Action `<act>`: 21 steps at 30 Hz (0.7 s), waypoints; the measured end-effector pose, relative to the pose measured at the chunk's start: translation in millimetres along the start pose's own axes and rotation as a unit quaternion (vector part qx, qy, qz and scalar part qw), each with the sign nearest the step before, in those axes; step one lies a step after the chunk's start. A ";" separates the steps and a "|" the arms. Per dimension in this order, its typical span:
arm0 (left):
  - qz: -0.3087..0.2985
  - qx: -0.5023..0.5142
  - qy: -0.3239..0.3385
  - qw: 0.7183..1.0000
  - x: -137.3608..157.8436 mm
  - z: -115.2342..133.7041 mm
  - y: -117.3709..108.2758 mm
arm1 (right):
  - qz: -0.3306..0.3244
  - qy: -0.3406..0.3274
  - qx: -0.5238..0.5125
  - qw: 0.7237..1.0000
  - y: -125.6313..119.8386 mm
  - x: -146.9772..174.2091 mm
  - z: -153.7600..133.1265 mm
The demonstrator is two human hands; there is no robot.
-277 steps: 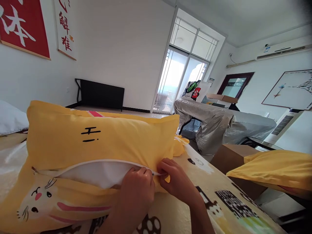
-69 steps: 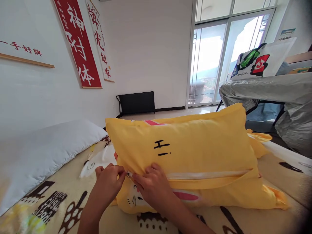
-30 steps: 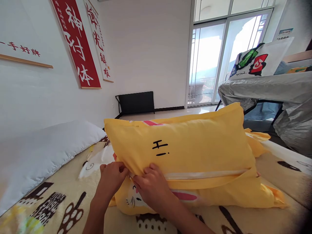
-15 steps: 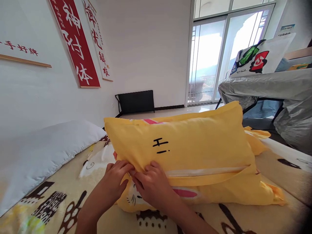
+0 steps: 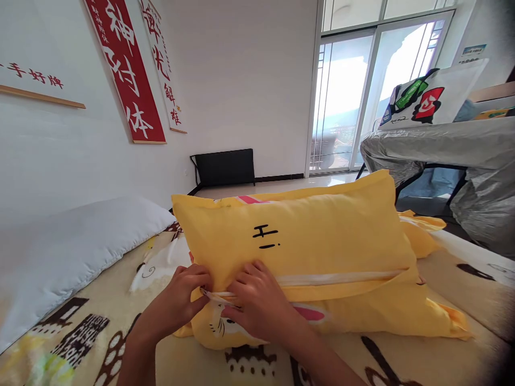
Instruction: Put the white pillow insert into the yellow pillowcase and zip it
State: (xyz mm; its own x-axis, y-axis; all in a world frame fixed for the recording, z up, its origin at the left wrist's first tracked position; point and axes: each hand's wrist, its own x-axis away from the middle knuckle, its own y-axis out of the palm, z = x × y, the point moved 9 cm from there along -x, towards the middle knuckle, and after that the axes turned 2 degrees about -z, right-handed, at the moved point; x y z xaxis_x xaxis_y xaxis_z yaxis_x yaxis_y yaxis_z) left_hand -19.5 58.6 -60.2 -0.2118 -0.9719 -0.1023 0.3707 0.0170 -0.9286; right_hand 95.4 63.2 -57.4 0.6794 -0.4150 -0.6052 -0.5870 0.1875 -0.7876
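A stuffed yellow pillowcase with black "Hi" lettering stands on its side, its lower edge towards me. Along that edge runs a whitish zipper. My left hand is closed at the zipper's left end, thumb and fingers pinching it; a small dark bit shows at the fingertips. Just right of it, my right hand grips the edge, its fingers pressed into the yellow cloth and its thumb below the zipper strip. Underneath lies another yellow pillow with a cat-like face and pink patches, partly covered by my right hand.
A patterned beige blanket spreads under everything. To the left lies a white pillow against the wall. Behind on the right, a table with a grey cover carries a printed white bag. A black panel leans at the far wall.
My hands have moved slightly apart, the left one going left and the right one right. A pale zipper strip now shows between them. The upper pillow's right end has dipped a little.
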 end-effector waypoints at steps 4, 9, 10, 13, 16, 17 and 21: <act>-0.034 0.054 0.020 0.998 2.0 -7.6 2.4 | -0.031 -0.007 -0.014 0.999 -6.7 3.1 -0.5; -0.055 0.093 0.036 0.994 -4.2 -10.9 10.2 | -0.062 0.009 -0.034 0.997 -6.8 4.3 5.0; -0.058 0.098 0.040 0.993 -5.1 -10.6 11.6 | -0.066 0.011 -0.042 0.997 -6.2 4.1 6.5; -0.068 0.109 0.050 0.991 -6.4 -9.4 14.7 | -0.070 0.031 -0.045 0.996 -5.2 3.8 12.5; -0.066 0.114 0.059 0.990 -7.4 -7.4 14.2 | -0.071 0.082 -0.008 0.994 -6.0 5.5 21.5; -0.060 0.115 0.060 0.990 -8.1 -7.3 13.1 | -0.072 0.107 0.010 0.992 -6.9 6.8 25.5; -0.031 0.118 0.043 0.992 -14.3 -14.2 12.2 | -0.063 0.192 0.079 0.976 -16.1 12.0 40.2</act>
State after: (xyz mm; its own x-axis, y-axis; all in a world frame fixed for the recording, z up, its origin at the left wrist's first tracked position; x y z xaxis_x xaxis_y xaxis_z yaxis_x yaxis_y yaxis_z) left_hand -24.9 76.1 -75.1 -0.3122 -0.9460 -0.0873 0.5543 -0.1067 -0.8255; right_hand 130.7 91.0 -56.7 0.5093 -0.7409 -0.4377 -0.4136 0.2353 -0.8795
